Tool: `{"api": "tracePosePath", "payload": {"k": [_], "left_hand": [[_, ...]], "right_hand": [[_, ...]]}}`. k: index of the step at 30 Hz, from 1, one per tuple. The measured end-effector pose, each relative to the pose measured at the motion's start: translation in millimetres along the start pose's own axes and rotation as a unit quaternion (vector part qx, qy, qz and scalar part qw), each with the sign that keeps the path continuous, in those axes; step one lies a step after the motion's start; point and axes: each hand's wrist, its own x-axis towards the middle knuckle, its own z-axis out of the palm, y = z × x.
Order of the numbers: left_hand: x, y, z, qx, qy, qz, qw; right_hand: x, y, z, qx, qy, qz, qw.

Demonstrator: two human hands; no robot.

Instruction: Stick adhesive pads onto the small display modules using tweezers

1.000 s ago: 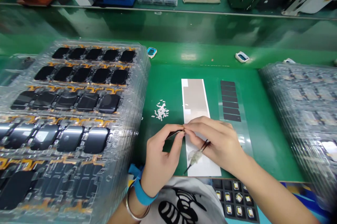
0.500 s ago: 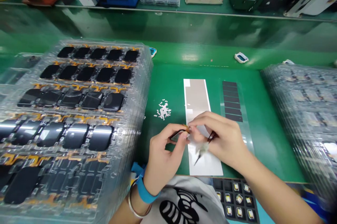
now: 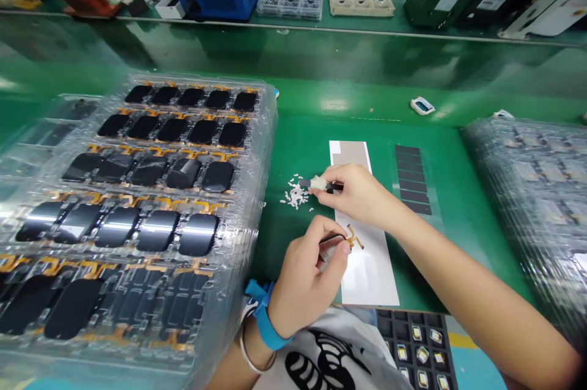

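My left hand [image 3: 305, 277], with a blue wristband, grips a small display screen [image 3: 331, 243] between thumb and fingers. An orange flex cable [image 3: 356, 238] sticks out from the screen to the right. In my right hand [image 3: 360, 194] is a pair of tweezers [image 3: 320, 183], dark with a white wrapping round the middle. The tweezers point left, their tips over or at a pile of small white pieces [image 3: 298, 196]; contact cannot be made out. Under both hands lies a white sticker sheet [image 3: 369, 283], partly grey-beige at its far end.
Clear trays of black screens [image 3: 197, 234] are stacked on the left. More stacked clear trays [image 3: 545, 176] stand at right. A strip of black rectangles [image 3: 413, 179] lies beside the sheet. Below the bench edge is a black compartment tray [image 3: 419, 335]. Boxes line the back shelf.
My right hand has moved left and away from the screen, bringing the tweezers to the white pieces. My left hand still holds the screen, whose flex cable is now exposed.
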Motion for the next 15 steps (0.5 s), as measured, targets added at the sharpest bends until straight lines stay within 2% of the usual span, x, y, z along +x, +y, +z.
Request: {"api": "tracePosePath", "payload": {"k": [3,6,8,11,13,15], "left_hand": [[-2,-4,0.9,-0.042,0.029,-0.002,0.999],[-3,-5,2.0,-0.108,0.072,-0.001,0.992],[-3,-4,2.5,-0.133,0.107,0.003,0.985],[-2,-2,2.5,-0.131,0.132,0.007,0.983],[-1,-1,2.3,-0.124,0.131,0.002,0.984],[0,0,2.1,-0.119,0.132,-0.003,0.984]], "right_hand": [[-7,0,-2,0.032,0.014,0.053,0.998],[-20,-1,-6,0.132,0.049,0.064,0.988],[-31,-3,-8,0.226,0.015,0.071,0.971],[-44,-6,-7,0.351,-0.077,0.107,0.927],[-48,-9,-5,0.404,-0.099,0.125,0.901],[-49,-10,-4,0.435,-0.105,0.120,0.886]]}}
